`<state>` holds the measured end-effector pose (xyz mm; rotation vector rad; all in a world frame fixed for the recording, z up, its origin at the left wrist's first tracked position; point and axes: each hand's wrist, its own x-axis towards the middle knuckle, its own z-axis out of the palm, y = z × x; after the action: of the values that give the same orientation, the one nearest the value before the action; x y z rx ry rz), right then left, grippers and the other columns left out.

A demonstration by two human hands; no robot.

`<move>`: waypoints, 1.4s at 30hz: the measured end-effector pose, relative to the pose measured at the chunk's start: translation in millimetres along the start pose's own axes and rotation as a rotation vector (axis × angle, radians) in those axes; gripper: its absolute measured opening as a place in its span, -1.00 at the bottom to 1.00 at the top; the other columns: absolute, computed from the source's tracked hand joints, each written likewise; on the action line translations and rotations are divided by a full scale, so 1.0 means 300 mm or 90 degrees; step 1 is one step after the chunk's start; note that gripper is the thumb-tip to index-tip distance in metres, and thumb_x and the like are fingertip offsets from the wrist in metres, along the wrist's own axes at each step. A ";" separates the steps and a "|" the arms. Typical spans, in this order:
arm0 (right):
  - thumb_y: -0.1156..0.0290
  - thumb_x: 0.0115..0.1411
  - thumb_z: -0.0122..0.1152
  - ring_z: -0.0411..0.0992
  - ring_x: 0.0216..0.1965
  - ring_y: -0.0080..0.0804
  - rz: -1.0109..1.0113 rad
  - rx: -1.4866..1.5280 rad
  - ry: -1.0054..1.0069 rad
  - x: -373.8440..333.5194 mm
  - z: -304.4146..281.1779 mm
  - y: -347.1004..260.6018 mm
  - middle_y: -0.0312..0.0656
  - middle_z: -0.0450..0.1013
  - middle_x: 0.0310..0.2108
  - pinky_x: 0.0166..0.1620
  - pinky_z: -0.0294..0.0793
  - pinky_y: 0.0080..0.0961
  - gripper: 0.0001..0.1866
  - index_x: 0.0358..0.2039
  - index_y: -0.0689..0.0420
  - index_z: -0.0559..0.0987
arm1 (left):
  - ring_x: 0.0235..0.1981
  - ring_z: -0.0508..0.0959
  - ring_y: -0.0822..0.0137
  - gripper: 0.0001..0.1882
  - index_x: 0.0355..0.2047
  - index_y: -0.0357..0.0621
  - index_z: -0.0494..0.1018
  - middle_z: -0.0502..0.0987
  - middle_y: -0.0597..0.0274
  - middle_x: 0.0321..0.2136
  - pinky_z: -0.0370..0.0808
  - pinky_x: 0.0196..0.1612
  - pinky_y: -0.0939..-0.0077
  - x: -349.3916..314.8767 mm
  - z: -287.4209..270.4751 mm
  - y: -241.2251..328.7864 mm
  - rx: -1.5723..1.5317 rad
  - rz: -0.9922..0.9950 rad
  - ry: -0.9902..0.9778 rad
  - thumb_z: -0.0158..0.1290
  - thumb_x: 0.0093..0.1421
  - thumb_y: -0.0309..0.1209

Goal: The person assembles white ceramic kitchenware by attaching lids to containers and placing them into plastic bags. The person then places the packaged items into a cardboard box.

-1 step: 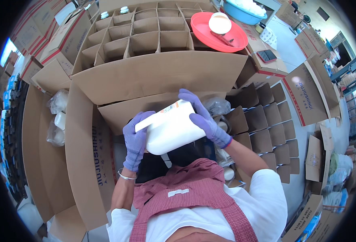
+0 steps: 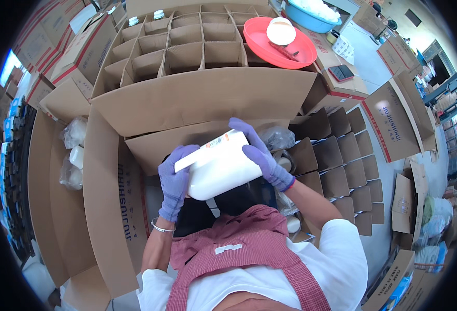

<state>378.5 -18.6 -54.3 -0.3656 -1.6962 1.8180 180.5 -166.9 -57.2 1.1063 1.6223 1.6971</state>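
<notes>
Both of my hands wear purple knit gloves and hold a white plastic bottle point(image 2: 224, 169), tilted, above my lap. My left hand point(image 2: 174, 179) grips its left end, with the fingers wrapped round the edge. My right hand point(image 2: 264, 158) holds the other end, its fingers over the far side and the thumb on the near face. A printed label with orange marks shows along the bottle's far edge. No cap shows on it. Just beyond stands an open cardboard carton point(image 2: 202, 93) with dividers; two white-capped bottles point(image 2: 158, 15) stand in its far left cells.
A red basin point(image 2: 254, 41) holding a white round lid and a red-handled tool sits at the carton's right corner. Behind it is a blue basin point(image 2: 295, 14). A phone point(image 2: 341, 72) lies on a box. Cardboard dividers point(image 2: 337, 160) stand at my right, an open carton point(image 2: 57, 207) at my left.
</notes>
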 end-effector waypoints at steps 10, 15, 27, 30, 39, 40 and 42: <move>0.12 0.04 0.30 -0.13 0.42 0.18 -0.273 -0.376 -0.265 0.180 0.032 -0.201 0.06 0.03 0.38 0.40 -0.14 0.05 -0.28 0.23 0.05 0.39 | -0.31 0.58 0.41 -0.71 -0.22 -0.42 0.60 0.65 0.19 -0.34 0.51 -0.19 0.52 0.042 -0.091 0.059 -0.067 -0.144 0.034 0.00 0.27 -0.40; 0.14 0.03 0.34 -0.12 0.41 0.22 -0.240 -0.318 -0.196 0.153 0.061 -0.137 0.01 0.07 0.37 0.39 -0.12 0.09 -0.33 0.18 0.00 0.45 | -0.26 0.59 0.40 -0.64 -0.26 -0.41 0.61 0.65 0.16 -0.35 0.51 -0.15 0.51 0.046 -0.099 0.031 -0.011 -0.030 0.146 -0.02 0.27 -0.30; 0.18 0.11 0.22 0.25 0.26 0.04 -0.011 -1.049 0.368 0.872 -0.883 -0.354 0.00 0.34 0.18 0.24 0.29 -0.10 -0.24 0.36 -0.19 0.24 | 0.25 0.36 0.04 -0.43 0.37 0.00 0.11 0.30 0.14 0.28 0.48 0.19 0.12 0.159 -0.006 0.160 -0.875 -0.049 0.043 -0.25 0.45 -0.06; 0.42 0.14 0.06 0.25 0.24 0.08 -0.095 -1.002 0.196 0.934 -0.952 -0.329 0.16 0.27 0.20 0.26 0.29 -0.16 -0.30 0.35 -0.09 0.24 | 0.27 0.36 0.11 -0.40 0.36 0.01 0.15 0.30 0.14 0.29 0.43 0.24 0.14 0.200 0.028 0.187 -0.874 -0.026 0.045 -0.25 0.43 0.01; 0.42 0.03 0.31 0.25 0.08 0.26 -0.551 -0.732 0.348 0.271 0.157 -0.352 0.19 0.22 0.13 0.18 0.26 -0.03 -0.19 0.29 0.31 0.20 | 0.19 0.42 0.20 -0.39 0.31 -0.01 0.19 0.39 0.18 0.17 0.44 0.21 0.22 0.277 0.180 0.240 -0.779 0.033 0.235 -0.04 0.36 -0.01; 0.38 0.03 0.35 0.26 0.09 0.23 -0.521 -0.742 0.328 0.210 0.201 -0.315 0.15 0.19 0.16 0.16 0.28 -0.03 -0.19 0.28 0.29 0.22 | 0.19 0.42 0.19 -0.38 0.31 0.00 0.18 0.38 0.18 0.17 0.45 0.20 0.21 0.264 0.188 0.236 -0.790 0.014 0.222 -0.05 0.36 0.01; 0.35 0.02 0.39 0.26 0.10 0.19 -0.484 -0.761 0.268 0.161 0.206 -0.254 0.08 0.16 0.19 0.14 0.31 0.00 -0.19 0.27 0.23 0.27 | 0.18 0.42 0.18 -0.37 0.31 0.03 0.17 0.37 0.18 0.17 0.46 0.18 0.20 0.222 0.192 0.235 -0.802 -0.026 0.196 -0.06 0.35 0.04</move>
<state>323.7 -40.0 38.0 -0.4337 -2.0136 0.0600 205.5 -89.7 21.0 0.1707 0.4001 2.3187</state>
